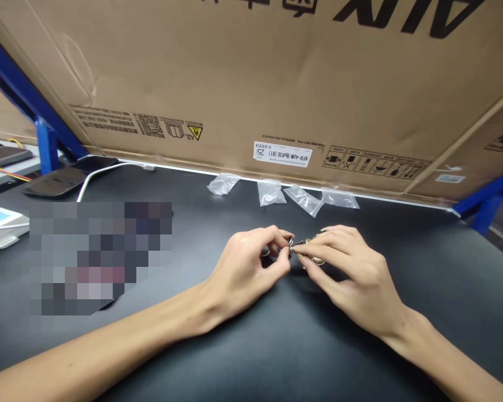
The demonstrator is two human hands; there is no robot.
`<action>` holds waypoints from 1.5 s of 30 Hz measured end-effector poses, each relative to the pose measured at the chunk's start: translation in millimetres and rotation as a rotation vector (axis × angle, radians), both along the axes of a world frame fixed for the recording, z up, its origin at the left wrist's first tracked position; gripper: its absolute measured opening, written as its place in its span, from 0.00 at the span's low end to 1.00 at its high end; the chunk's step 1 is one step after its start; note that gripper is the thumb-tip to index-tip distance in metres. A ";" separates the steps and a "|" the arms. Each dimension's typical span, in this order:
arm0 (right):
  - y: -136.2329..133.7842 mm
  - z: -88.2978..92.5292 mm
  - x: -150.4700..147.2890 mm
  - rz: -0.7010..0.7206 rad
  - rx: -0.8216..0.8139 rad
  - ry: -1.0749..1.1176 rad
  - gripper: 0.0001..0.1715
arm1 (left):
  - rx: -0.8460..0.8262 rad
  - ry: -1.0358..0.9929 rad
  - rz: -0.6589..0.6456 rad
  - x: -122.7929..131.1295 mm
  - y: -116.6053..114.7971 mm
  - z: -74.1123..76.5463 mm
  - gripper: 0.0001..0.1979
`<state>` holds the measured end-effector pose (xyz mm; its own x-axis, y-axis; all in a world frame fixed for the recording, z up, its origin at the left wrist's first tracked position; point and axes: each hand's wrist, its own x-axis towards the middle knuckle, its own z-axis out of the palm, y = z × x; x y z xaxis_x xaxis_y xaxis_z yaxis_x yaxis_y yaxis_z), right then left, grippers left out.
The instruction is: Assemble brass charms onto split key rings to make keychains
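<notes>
Your left hand (249, 257) is drawn in to a pinch, thumb and forefinger closed on a small silvery metal piece with a thin dark pin (292, 245). You have that piece between your two hands, over the middle of the matte black bench (251, 357), well in from the back edge; whether it touches the surface, you cannot tell from here. Your right hand (356, 268) comes in narrow from the other side, its fingertips meeting at the metal piece, though you cannot tell whether they grip it. Just beyond your right fingers shows a curved, pale gold-coloured item (318, 261), partly covered by them.

Ahead of you, four small clear plastic bags (271, 192) lie in a row near the back edge, where a large brown cardboard box (218, 84) with upside-down black print stands. Toward the bench's back left corner you have a flat, glossy dark slab (54, 184), with a thin white cable (93, 175) curving beside it.
</notes>
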<state>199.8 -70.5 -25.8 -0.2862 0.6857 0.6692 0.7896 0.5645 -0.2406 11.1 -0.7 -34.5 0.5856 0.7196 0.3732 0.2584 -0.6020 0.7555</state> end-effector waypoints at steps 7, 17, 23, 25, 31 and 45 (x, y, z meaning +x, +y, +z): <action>0.4 -7.3 1.2 -0.033 -0.042 -0.065 0.15 | -0.230 -0.182 0.084 0.0 0.3 9.1 0.08; 15.5 -16.1 14.7 -0.132 -0.234 -0.237 0.13 | -0.263 -0.379 0.206 -0.9 11.2 13.2 0.08; 15.5 -11.1 9.8 -0.096 -0.219 -0.293 0.10 | -0.271 -0.361 0.153 0.1 7.7 12.3 0.09; 14.1 -9.2 8.0 -0.090 -0.214 -0.317 0.10 | -0.267 -0.332 0.146 0.3 7.1 12.1 0.09; 13.4 -8.4 6.5 -0.045 -0.201 -0.355 0.09 | -0.250 -0.273 0.127 0.7 6.4 10.9 0.10; 9.2 -6.4 4.6 -0.079 -0.196 -0.150 0.06 | -0.160 -0.162 0.131 -0.1 6.5 10.5 0.08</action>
<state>204.3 -61.4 -32.2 -0.3125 0.8225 0.4752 0.8644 0.4537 -0.2168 11.0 5.8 -24.1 0.4254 0.8429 0.3295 0.1943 -0.4406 0.8764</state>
